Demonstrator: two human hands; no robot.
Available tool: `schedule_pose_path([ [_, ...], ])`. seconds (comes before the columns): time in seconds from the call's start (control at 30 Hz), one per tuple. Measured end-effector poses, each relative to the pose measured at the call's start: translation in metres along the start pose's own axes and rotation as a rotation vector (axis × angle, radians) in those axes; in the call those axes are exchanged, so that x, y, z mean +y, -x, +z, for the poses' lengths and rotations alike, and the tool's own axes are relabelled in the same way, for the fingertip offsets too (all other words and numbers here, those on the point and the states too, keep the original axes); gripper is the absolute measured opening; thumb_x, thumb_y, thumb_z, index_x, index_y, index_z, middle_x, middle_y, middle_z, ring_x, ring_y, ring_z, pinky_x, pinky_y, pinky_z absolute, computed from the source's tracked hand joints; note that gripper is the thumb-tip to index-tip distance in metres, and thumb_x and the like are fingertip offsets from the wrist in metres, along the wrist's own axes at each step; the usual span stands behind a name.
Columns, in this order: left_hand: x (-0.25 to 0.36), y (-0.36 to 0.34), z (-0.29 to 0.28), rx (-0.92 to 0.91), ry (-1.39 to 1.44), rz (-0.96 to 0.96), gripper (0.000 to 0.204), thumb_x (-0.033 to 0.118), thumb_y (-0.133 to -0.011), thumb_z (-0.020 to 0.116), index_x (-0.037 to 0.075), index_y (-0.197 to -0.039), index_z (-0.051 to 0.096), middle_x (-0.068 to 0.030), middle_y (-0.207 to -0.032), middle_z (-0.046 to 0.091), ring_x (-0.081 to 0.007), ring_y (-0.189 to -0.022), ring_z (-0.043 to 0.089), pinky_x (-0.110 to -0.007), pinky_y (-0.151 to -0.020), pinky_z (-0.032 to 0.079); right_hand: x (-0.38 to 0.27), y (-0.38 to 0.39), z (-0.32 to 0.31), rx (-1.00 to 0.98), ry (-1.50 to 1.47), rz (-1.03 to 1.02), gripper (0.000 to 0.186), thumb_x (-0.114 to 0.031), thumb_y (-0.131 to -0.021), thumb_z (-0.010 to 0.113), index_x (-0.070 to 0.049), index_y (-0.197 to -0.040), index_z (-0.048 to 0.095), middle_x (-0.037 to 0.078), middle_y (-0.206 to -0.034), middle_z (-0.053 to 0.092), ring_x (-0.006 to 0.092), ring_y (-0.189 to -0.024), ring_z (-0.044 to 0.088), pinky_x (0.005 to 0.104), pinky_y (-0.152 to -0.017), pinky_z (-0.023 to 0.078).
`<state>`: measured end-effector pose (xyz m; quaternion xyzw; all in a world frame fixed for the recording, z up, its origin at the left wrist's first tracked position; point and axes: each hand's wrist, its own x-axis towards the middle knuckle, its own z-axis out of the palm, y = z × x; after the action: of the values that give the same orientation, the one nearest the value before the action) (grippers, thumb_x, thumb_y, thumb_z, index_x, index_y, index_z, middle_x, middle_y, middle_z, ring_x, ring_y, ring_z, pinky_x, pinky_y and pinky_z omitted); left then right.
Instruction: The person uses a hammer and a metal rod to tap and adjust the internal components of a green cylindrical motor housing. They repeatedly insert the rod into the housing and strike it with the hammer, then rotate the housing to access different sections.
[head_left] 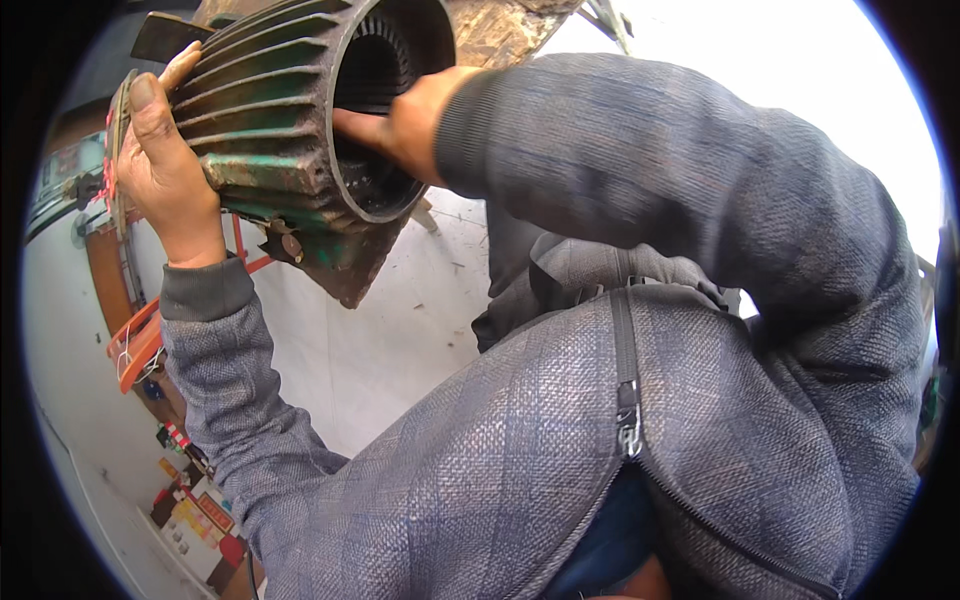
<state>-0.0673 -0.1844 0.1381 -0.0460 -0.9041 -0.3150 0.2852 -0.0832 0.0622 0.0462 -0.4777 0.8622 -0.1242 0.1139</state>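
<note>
An electric motor housing (265,100), finned, grimy and with worn green paint, lies tilted with its round open end toward me. Slotted metal lines the bore (375,60). My left hand (165,160) grips the far left end, its thumb raised along the edge and fingers on the fins. Through the open end reaches my right hand (415,115); one finger stretches toward the bore's left wall, while the other fingers are hidden. Whether anything small is in them does not show. Under the housing hangs a dark, rusty box-like piece (350,260).
A worn wooden bench top (500,35) lies behind the housing. Orange metal framing (140,345) stands at the left, over the pale floor (400,320) with scattered bits. Farther lower left are assorted coloured boxes (200,520) by a wall.
</note>
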Motion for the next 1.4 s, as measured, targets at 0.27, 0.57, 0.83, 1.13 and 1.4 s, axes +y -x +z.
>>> schedule_pose_path([
  [0.27,0.002,0.002,0.003,0.008,-0.005,0.047,0.064,0.049,-0.115,0.042,-0.004,-0.119,0.078,-0.0110,-0.119,0.077,-0.0177,-0.112,0.069,-0.030,-0.106,0.050,0.004,-0.004,0.009,0.010,0.115,-0.032,0.086,0.001,-0.101,0.048,-0.035,-0.172,0.017,0.007,-0.059,0.054,0.0137,-0.043,0.053,0.0350,-0.041,0.052],
  [0.57,0.002,-0.005,0.002,-0.035,-0.017,0.008,0.061,0.046,-0.115,0.042,-0.003,-0.120,0.078,-0.0094,-0.120,0.077,-0.0163,-0.109,0.068,-0.029,-0.105,0.049,0.023,-0.003,0.014,0.116,0.154,0.030,0.082,-0.007,-0.102,0.054,-0.039,-0.170,0.020,0.006,-0.059,0.054,0.0198,-0.044,0.058,0.0393,-0.050,0.061],
  [0.83,0.006,0.003,0.004,0.009,-0.016,0.058,0.065,0.049,-0.114,0.041,-0.005,-0.118,0.078,-0.0135,-0.122,0.076,-0.0202,-0.115,0.068,-0.034,-0.109,0.048,0.056,0.037,0.046,0.232,0.197,-0.115,0.091,0.010,-0.098,0.046,-0.032,-0.172,0.017,0.008,-0.069,0.059,0.0082,-0.044,0.052,0.0285,-0.041,0.051],
  [1.13,0.004,0.004,0.002,-0.001,-0.029,0.077,0.065,0.051,-0.113,0.045,-0.005,-0.119,0.078,-0.0129,-0.120,0.076,-0.0198,-0.115,0.068,-0.033,-0.108,0.049,0.041,0.058,0.001,0.039,0.070,-0.022,0.088,0.000,-0.095,0.053,-0.037,-0.170,0.025,0.010,-0.079,0.062,0.0204,-0.063,0.063,0.0414,-0.057,0.057],
  [1.4,0.005,0.003,0.000,-0.009,-0.060,0.021,0.065,0.048,-0.115,0.041,-0.007,-0.118,0.077,-0.0136,-0.122,0.077,-0.0204,-0.116,0.068,-0.033,-0.109,0.048,0.027,0.030,0.006,0.015,0.054,-0.009,0.090,-0.001,-0.099,0.054,-0.036,-0.172,0.015,0.008,-0.058,0.052,0.0173,-0.045,0.058,0.0359,-0.042,0.053],
])
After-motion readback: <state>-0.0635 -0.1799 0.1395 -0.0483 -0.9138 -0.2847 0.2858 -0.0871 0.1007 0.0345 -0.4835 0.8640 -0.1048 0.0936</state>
